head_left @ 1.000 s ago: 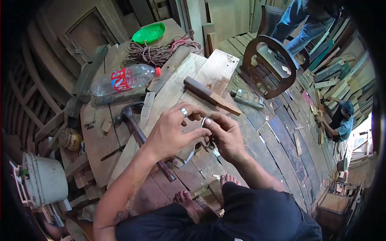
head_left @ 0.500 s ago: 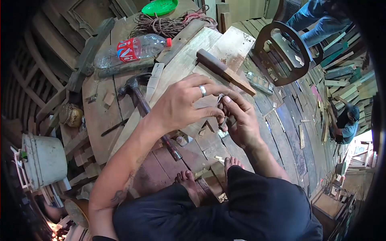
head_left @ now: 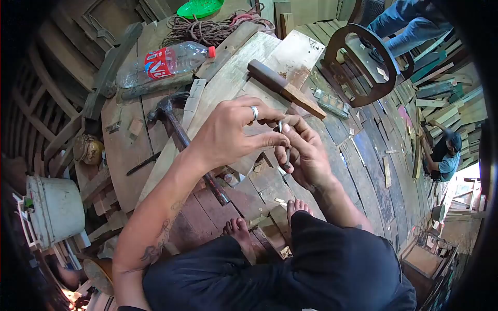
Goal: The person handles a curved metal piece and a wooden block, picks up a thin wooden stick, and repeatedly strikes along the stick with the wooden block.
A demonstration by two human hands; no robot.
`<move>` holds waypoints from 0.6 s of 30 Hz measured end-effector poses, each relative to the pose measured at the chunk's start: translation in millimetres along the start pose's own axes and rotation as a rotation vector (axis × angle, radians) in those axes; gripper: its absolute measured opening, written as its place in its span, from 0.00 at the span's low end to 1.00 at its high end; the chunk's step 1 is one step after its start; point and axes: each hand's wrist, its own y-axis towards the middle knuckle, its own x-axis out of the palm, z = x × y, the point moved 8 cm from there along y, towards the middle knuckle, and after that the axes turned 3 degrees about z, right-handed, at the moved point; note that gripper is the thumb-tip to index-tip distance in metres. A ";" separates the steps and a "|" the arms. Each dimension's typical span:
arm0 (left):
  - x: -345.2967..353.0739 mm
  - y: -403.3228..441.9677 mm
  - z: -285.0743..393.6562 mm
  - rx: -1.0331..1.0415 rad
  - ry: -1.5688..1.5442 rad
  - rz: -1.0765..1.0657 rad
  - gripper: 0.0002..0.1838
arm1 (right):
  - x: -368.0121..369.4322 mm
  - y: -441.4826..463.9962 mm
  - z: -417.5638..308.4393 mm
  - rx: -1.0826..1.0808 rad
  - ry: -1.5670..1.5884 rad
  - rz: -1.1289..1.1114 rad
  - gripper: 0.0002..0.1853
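Observation:
In front of my knees, my left hand (head_left: 231,132), with a ring on one finger, meets my right hand (head_left: 308,155). Between their fingertips is a small dark metal piece (head_left: 287,159) with a shiny upper end; its exact kind is too small to make out. My right thumb and fingers are closed around it. The left thumb and fingertips pinch at its upper part. Under my left wrist lies a hammer (head_left: 179,129) on the boards. Beyond the hands, a wooden-handled tool (head_left: 285,89) rests on a pale plank (head_left: 249,62).
A plastic bottle (head_left: 168,61) lies at the upper left, near coiled rope (head_left: 202,31) and a green basket (head_left: 199,7). A white bucket (head_left: 57,207) stands at left. A curved wooden frame (head_left: 355,67) is at upper right. Another person (head_left: 443,160) sits at far right.
The hands stay together around the metal piece, with small shifts of the fingers; more of its lower end shows now. The whole view has shifted slightly.

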 end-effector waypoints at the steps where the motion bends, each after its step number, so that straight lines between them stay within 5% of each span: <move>1: 0.2 0.4 -0.3 -0.017 -0.032 -0.001 0.19 | -0.3 -0.1 -0.7 -0.006 -0.010 0.007 0.12; 18: 6.1 -2.2 -12.0 -0.155 -0.122 -0.019 0.14 | -6.9 0.7 5.7 0.063 0.006 0.053 0.07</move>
